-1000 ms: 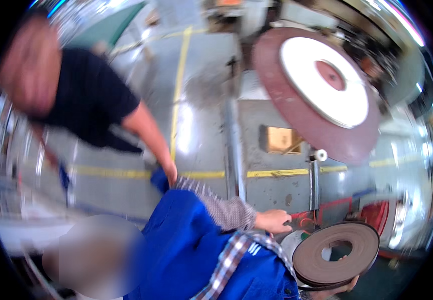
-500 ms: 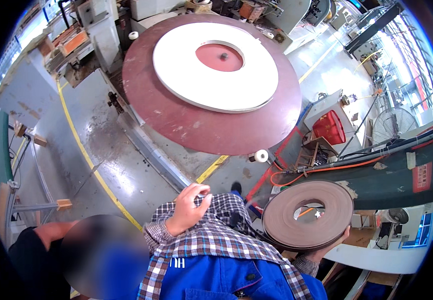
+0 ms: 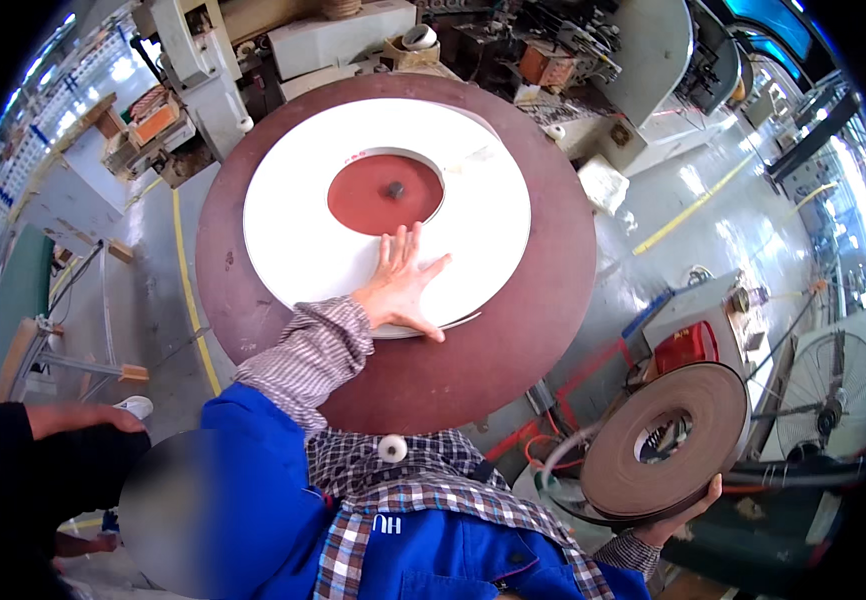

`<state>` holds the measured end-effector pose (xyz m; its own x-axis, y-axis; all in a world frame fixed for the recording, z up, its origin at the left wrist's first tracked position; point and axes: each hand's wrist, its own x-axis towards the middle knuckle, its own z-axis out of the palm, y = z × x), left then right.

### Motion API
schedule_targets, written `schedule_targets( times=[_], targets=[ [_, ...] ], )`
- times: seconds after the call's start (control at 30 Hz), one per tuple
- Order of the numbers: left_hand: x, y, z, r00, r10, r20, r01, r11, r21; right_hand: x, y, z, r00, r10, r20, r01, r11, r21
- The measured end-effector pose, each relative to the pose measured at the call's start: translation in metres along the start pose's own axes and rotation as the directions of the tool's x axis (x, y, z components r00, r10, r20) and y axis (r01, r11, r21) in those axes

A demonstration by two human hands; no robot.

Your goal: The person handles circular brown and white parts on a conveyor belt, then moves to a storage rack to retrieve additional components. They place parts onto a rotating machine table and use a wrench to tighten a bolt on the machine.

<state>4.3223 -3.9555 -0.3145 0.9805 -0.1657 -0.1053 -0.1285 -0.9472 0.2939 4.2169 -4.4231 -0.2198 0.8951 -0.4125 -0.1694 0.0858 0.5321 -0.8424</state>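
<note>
A large white coil of flat strip (image 3: 298,220) lies flat on a round red-brown turntable (image 3: 558,270) in front of me. My left hand (image 3: 403,288) rests on the near part of the coil's top, fingers spread, just below its round centre opening. A dark knob (image 3: 394,189) stands in the middle of that opening. At my right side, my right hand (image 3: 688,512) grips a brown coil of strip (image 3: 708,430) by its lower edge. The brown coil is tilted, and a loose band (image 3: 551,468) curves out from its left side. Most of my right hand's fingers are hidden behind the coil.
A small white roller (image 3: 391,449) sits at the turntable's near edge. Machinery (image 3: 553,65) and a white box (image 3: 343,38) stand beyond it. A red bucket (image 3: 686,346) and a wire-guard fan (image 3: 833,380) are at right. Another person's arm (image 3: 83,418) shows at left.
I have come closer to the turntable. My left hand has reached forward from my body onto the white coil. The brown coil is still in my right hand, now tilted more steeply.
</note>
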Motion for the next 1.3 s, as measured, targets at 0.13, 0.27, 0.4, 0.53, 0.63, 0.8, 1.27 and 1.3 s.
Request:
schedule_targets(
  times=[0.13, 0.27, 0.4, 0.53, 0.63, 0.8, 1.27, 1.3],
  targets=[
    [0.044, 0.024, 0.003, 0.995, -0.081, 0.054, 0.077, 0.994, 0.072, 0.038, -0.006, 0.028, 0.999, -0.035, 0.010, 0.035, 0.998, -0.050],
    [0.050, 0.030, 0.002, 0.990, -0.121, 0.071, 0.116, 0.991, 0.073, 0.087, -0.023, 0.018, 0.983, 0.027, 0.183, -0.021, 0.999, -0.036],
    [0.051, 0.032, 0.006, 0.992, -0.119, 0.031, 0.115, 0.988, 0.102, 0.099, -0.030, 0.060, 0.989, -0.029, 0.144, 0.033, 0.999, -0.025],
    [0.053, 0.038, 0.016, 0.994, -0.101, 0.034, 0.099, 0.993, 0.065, 0.147, -0.051, 0.068, 0.898, -0.080, 0.433, 0.082, 0.997, 0.015],
    [0.048, 0.028, 0.012, 0.992, -0.125, -0.017, 0.126, 0.988, 0.093, 0.203, -0.055, 0.118, 0.821, -0.029, 0.570, 0.030, 1.000, 0.008],
    [0.062, 0.037, 0.028, 0.990, -0.101, -0.093, 0.109, 0.991, 0.079, 0.355, -0.048, 0.172, 0.658, -0.082, 0.748, 0.139, 0.990, -0.014],
    [0.129, 0.099, 0.043, 0.524, -0.765, -0.375, 0.739, 0.627, -0.245, 0.475, 0.185, 0.574, 0.121, 0.316, 0.941, 0.015, 0.947, -0.320],
    [0.136, 0.097, 0.042, 0.500, -0.757, -0.421, 0.745, 0.624, -0.238, 0.463, 0.178, 0.588, -0.178, 0.393, 0.902, 0.055, 0.919, -0.389]
  ],
)
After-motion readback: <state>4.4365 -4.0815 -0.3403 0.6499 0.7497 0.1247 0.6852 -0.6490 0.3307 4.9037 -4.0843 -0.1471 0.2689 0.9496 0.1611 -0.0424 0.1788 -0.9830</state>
